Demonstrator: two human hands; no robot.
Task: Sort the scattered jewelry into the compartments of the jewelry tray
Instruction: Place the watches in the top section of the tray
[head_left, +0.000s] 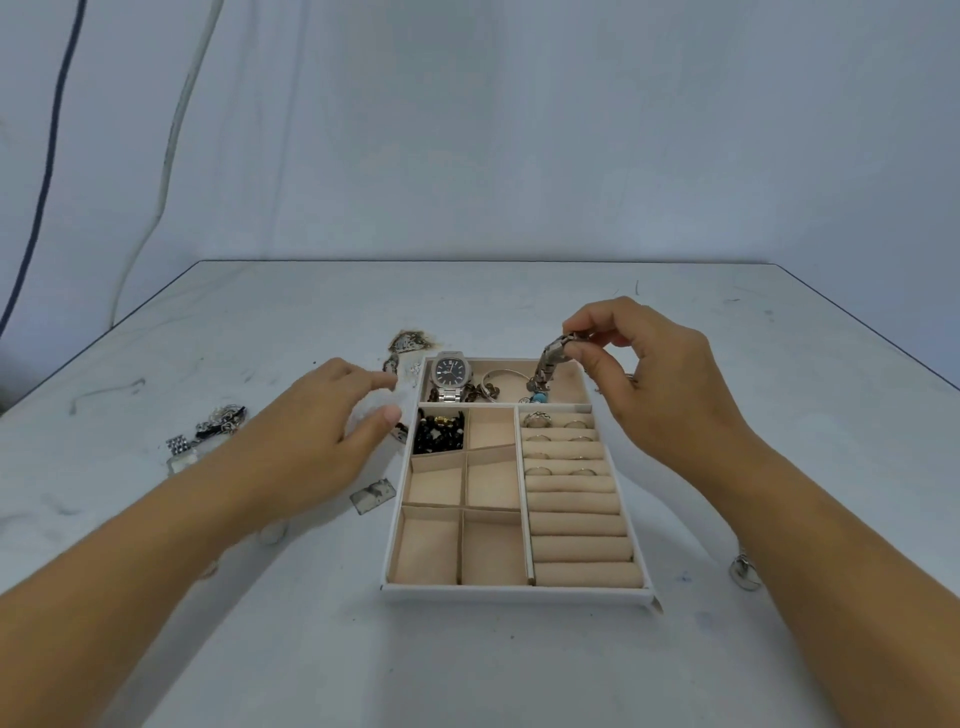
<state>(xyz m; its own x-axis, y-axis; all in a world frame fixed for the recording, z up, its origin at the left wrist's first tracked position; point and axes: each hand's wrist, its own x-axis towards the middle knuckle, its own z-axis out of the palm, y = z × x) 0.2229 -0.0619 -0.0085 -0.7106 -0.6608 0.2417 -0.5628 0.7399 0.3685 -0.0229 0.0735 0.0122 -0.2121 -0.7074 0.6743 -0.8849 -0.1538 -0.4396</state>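
A white jewelry tray (514, 593) with beige compartments lies in the middle of the table. Its far long compartment holds a silver watch (451, 370), a bangle (500, 379) and a turquoise bead piece (538, 399). My right hand (644, 379) pinches a silver link bracelet (548, 361) that hangs down into that far compartment. A black bead bracelet (439, 431) fills a small left compartment. Several rings (558, 441) sit in the ring rolls on the right. My left hand (317, 441) hovers left of the tray, fingers apart, holding nothing.
Loose jewelry lies on the table: a dark chain pile (408, 343) behind the tray's far left corner, silver pieces (208, 436) at the left, a small flat piece (373, 494) near the tray's left wall, a silver item (745, 571) by my right forearm. Cables hang at the back left.
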